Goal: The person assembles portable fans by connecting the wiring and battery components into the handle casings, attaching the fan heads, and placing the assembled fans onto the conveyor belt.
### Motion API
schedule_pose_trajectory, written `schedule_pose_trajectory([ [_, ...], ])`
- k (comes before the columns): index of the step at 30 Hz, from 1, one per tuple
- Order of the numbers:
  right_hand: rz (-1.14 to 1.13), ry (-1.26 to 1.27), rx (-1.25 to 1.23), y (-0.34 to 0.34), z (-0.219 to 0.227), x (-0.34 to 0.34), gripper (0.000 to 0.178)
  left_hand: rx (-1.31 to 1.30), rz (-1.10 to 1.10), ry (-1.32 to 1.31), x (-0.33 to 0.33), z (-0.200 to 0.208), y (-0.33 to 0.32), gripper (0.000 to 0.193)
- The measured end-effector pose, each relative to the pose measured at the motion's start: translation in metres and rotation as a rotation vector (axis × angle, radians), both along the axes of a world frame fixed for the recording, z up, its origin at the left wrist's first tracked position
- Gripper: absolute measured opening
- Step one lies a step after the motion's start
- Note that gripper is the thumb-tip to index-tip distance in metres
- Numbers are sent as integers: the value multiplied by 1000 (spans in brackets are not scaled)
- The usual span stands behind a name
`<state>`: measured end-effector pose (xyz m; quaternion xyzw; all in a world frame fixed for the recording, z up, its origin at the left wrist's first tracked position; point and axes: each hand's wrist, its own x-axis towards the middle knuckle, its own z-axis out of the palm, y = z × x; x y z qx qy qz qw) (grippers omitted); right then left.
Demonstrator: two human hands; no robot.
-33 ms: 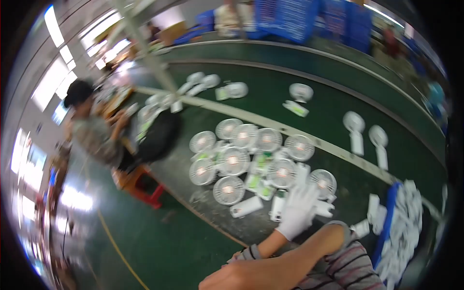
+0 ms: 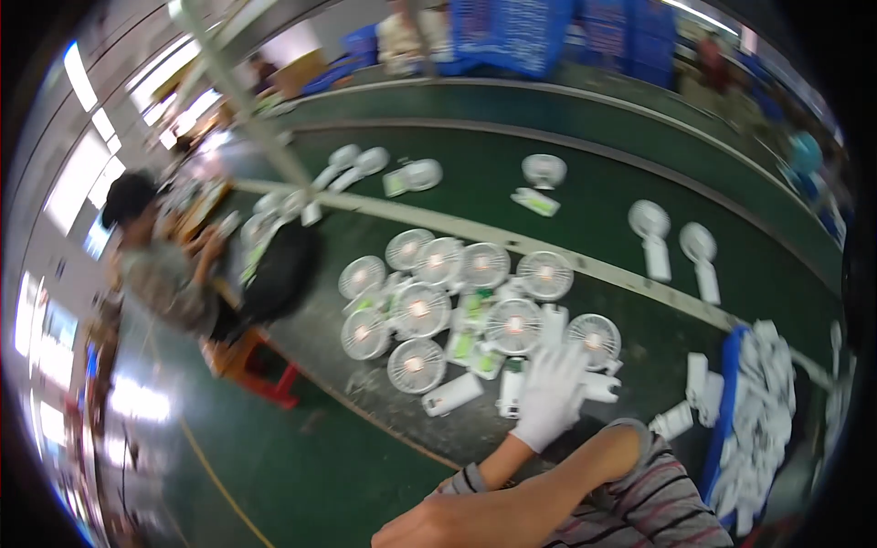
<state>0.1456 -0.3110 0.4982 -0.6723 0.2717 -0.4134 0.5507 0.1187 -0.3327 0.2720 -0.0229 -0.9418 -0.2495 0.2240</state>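
My left hand (image 2: 551,395), in a white glove, lies with its fingers stretched out over white plastic parts at the near right of a cluster of small fans. Just beyond its fingertips is a white fan handle (image 2: 554,321). A round fan head (image 2: 594,342) with a wire grille lies to its right, another fan head (image 2: 514,326) to its upper left. An open white handle housing (image 2: 512,388) touches its left side. My right forearm crosses in front of the left one, and my bare right hand (image 2: 411,528) is at the lower edge, its fingers hidden.
A blue bin (image 2: 726,411) heaped with white handle parts stands at the right. Loose white handles (image 2: 699,384) lie beside it. Several fans (image 2: 650,224) lie on the green belt (image 2: 438,151) beyond a pale rail (image 2: 630,281). At the left a person (image 2: 169,265) sits on a red stool (image 2: 260,374).
The whole view has shifted, so the scene sits a little further left. My hands and the fans keep their places relative to each other.
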Motion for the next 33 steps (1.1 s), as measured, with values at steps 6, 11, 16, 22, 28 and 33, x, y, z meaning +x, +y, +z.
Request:
schedule_pose_trajectory([
  [6,-739,163,-201,30,-120,-7,19,-16,-57,49,-15,-4,15,51],
  [11,-1171,115,-7,72,-143,-32,18,-41,-73,52,-4,-8,17,51],
  [16,-1507,181,65,94,-153,-88,16,-7,-6,0,1,-26,13,41],
  [22,-1722,206,117,87,-184,-237,18,112,-47,46,-10,-3,16,49],
  [28,-1886,60,206,13,-217,-395,24,-12,-207,114,-39,50,20,52],
  [33,-2138,580,367,-15,-260,-498,44,-292,-389,-68,-82,30,23,50],
])
